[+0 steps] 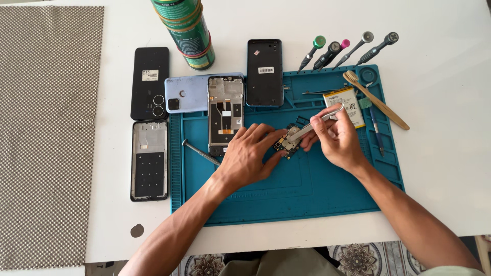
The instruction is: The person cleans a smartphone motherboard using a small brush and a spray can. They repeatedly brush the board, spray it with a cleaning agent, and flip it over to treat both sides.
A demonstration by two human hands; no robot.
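Head view: left hand (249, 156) rests on the blue repair mat (307, 189), fingers pinning a small phone circuit board (287, 143) near the mat's middle. Right hand (338, 139) grips metal tweezers (313, 124), tips down on the board. Opened phone frame (225, 113) lies just left of the left hand, a screwdriver (200, 152) beside it. Phone battery (346, 105) sits behind the right hand. White bench (450, 153) carries everything.

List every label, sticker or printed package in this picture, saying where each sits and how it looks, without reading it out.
Spray can: top centre, green cylinder with a printed wrap.
Black phone back: upper left, small white rectangular sticker.
Dark phone: above the blue mat, white barcode sticker.
Battery: upper right of the mat, white and yellow label, beside the right hand.
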